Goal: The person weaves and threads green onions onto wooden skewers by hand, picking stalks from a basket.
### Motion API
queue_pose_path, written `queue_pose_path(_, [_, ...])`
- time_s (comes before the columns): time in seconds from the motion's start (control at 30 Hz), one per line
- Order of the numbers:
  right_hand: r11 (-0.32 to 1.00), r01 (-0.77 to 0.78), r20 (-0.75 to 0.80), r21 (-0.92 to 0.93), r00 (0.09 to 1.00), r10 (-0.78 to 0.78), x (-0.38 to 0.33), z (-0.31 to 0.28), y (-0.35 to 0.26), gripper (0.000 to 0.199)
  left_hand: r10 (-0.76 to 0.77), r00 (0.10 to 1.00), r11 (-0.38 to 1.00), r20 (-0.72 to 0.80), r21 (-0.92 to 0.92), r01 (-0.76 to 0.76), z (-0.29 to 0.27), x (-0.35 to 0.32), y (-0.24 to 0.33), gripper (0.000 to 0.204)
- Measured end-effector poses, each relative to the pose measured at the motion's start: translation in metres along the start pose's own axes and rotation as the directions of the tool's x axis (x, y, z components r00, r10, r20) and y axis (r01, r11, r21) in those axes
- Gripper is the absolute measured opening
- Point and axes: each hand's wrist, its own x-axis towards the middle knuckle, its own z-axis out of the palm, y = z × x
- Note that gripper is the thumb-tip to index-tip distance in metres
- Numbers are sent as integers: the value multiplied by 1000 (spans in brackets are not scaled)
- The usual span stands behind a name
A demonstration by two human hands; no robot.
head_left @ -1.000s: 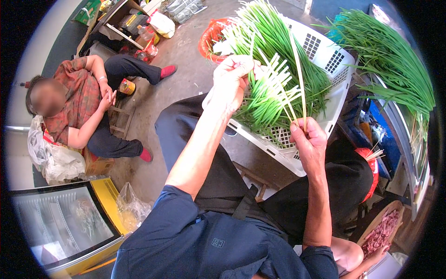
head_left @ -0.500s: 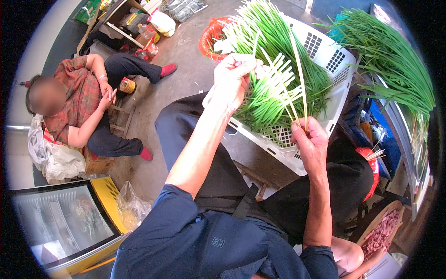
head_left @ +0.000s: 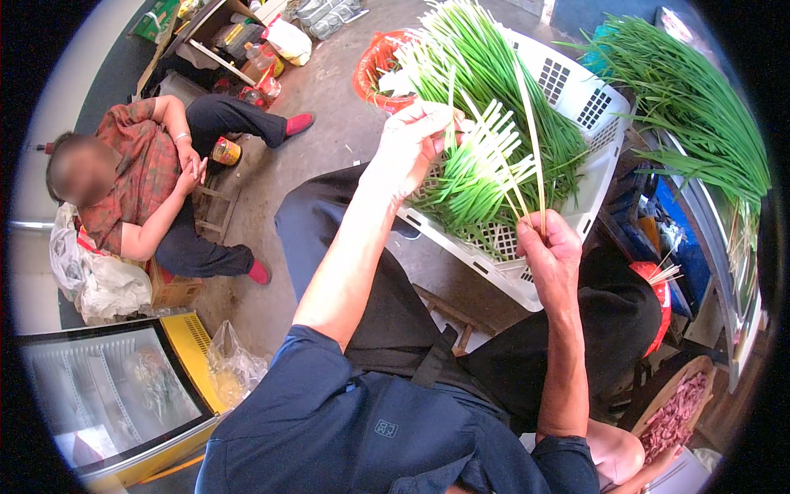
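My right hand (head_left: 550, 251) pinches the lower ends of two thin pale sticks, like bamboo skewers (head_left: 539, 156), which spread upward in a V. To its upper left, my left hand (head_left: 403, 152) is closed, thumb against fingers, on a green chive stalk (head_left: 451, 99) that stands up from the grip. Behind the sticks lies a bunch of garlic chives (head_left: 481, 169) with pale ends fanned toward me; whether any are threaded on a stick I cannot tell. Longer chives (head_left: 461, 49) fill the white plastic crate (head_left: 611, 160) beneath both hands.
More chives (head_left: 683, 99) lie on a board at the right. A red bag (head_left: 374, 70) sits beside the crate. A seated person (head_left: 136, 177) is at the left, above a yellow-edged glass-topped freezer (head_left: 185, 346). Low right, another person's arm is beside a basket of meat pieces (head_left: 679, 412).
My left hand has shifted slightly down, the chive stalk still in its fingers. The right hand and the two sticks hardly differ.
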Motion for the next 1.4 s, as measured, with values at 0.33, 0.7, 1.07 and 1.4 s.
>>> queue_pose_path(0.33, [988,132,-43,74,991,-129,2,2,17,5,-76,997,958,30,278,64,16,-11,2,22])
queue_pose_path(0.7, [989,148,39,-32,988,-146,5,-10,11,11,206,979,969,1,138,-204,-13,0,9,5])
queue_pose_path(1.07, [734,552,-36,-396,789,-613,6,-46,-72,9,198,954,862,227,422,-279,17,-17,15,42])
queue_pose_path(1.4, [801,481,-391,-357,702,-596,53,-146,-182,8,-150,961,685,232,725,-68,17,-23,10,25])
